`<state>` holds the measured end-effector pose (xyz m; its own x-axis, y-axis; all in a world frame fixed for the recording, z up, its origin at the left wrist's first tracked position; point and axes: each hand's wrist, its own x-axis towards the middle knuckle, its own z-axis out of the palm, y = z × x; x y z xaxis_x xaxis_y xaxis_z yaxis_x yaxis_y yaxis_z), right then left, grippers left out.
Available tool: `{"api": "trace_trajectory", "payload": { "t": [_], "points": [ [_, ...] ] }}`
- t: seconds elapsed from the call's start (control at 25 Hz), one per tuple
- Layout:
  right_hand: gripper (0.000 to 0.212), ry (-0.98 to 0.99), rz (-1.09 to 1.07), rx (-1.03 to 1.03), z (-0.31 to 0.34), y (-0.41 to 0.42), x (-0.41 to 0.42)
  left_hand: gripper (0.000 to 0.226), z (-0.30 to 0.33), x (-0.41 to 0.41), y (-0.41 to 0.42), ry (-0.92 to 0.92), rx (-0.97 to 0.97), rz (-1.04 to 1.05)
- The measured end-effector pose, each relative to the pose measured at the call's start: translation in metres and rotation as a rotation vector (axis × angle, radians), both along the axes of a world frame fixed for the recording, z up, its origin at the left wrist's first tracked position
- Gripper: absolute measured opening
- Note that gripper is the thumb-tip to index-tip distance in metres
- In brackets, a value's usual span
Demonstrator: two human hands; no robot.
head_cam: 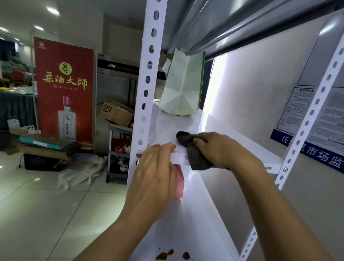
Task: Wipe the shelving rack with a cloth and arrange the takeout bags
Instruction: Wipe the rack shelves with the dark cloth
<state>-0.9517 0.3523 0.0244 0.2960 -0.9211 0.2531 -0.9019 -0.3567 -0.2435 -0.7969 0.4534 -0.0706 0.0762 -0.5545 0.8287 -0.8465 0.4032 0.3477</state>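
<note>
gripping a dark grey cloth (194, 150), the right hand (219, 149) has its fingers curled round the bunched fabric, which lies on the middle shelf (235, 140) of the white shelving rack (147, 74) and hangs over its front edge.
left hand (156, 172): fingers straight and together, laid flat over the front lip of the same shelf, just beside the cloth, holding nothing.
takeout bag (181, 87), white paper with a green edge: upright at the far end of the middle shelf, well apart from both hands.
pink bag (179, 183): on the level below, partly hidden behind the left hand.
lower shelf (193, 224): white, bearing reddish-brown stains (170, 255) near its front edge.
perforated uprights: one at left, one at right (314, 108), bolted to the shelf.
beyond the rack: red banner (64, 91) with a bottle pictured, cardboard box (116, 112), grey cart (118, 152), tiled floor (28, 203); printed notices (322, 114) on the wall at right.
</note>
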Motion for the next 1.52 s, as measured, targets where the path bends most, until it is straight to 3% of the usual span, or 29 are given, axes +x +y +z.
{"api": "trace_trajectory", "payload": {
  "t": [0.12, 0.28, 0.48, 0.68, 0.76, 0.84, 1.0, 1.12, 1.24, 1.32, 1.44, 1.52],
  "points": [
    [0.043, 0.057, -0.132, -0.107, -0.003, -0.003, 0.014, 0.039, -0.002, 0.002, 0.001, 0.040, 0.022, -0.020],
    [0.044, 0.010, -0.203, -0.615, -0.047, 0.023, 0.019, 0.044, 0.000, -0.001, 0.000, 0.046, 0.005, -0.030],
    [0.037, -0.120, -0.073, -0.866, -0.067, 0.022, 0.008, 0.040, -0.006, -0.006, -0.009, 0.111, -0.043, 0.000],
    [0.040, -0.160, -0.285, -0.744, -0.060, 0.011, -0.080, 0.034, -0.010, -0.006, -0.014, 0.091, -0.117, 0.006],
    [0.045, -0.077, -0.353, -0.633, -0.052, 0.004, -0.099, 0.034, -0.011, -0.007, -0.014, 0.068, -0.112, 0.012],
    [0.051, 0.041, -0.367, -0.412, -0.036, -0.014, -0.099, 0.034, -0.012, -0.006, -0.015, 0.063, -0.107, 0.010],
    [0.070, 0.038, -0.450, 0.138, 0.015, -0.052, -0.081, 0.033, -0.011, -0.007, -0.010, 0.071, -0.078, -0.006],
    [0.077, 0.098, -0.304, 0.132, 0.017, -0.054, -0.046, 0.033, -0.010, -0.006, -0.006, 0.082, -0.059, -0.018],
    [0.055, 0.108, -0.003, 0.041, 0.004, -0.043, -0.003, 0.032, -0.008, -0.007, -0.005, 0.107, -0.040, -0.006],
    [0.050, 0.064, 0.069, 0.068, 0.004, -0.046, 0.004, 0.033, -0.008, -0.008, -0.007, 0.106, -0.027, -0.013],
    [0.064, 0.021, -0.123, 0.118, 0.012, -0.064, -0.016, 0.033, -0.008, -0.008, -0.006, 0.098, -0.023, -0.018],
    [0.060, 0.017, -0.293, 0.136, 0.017, -0.069, -0.028, 0.033, -0.005, -0.009, -0.002, 0.059, -0.034, -0.026]
  ]
}}
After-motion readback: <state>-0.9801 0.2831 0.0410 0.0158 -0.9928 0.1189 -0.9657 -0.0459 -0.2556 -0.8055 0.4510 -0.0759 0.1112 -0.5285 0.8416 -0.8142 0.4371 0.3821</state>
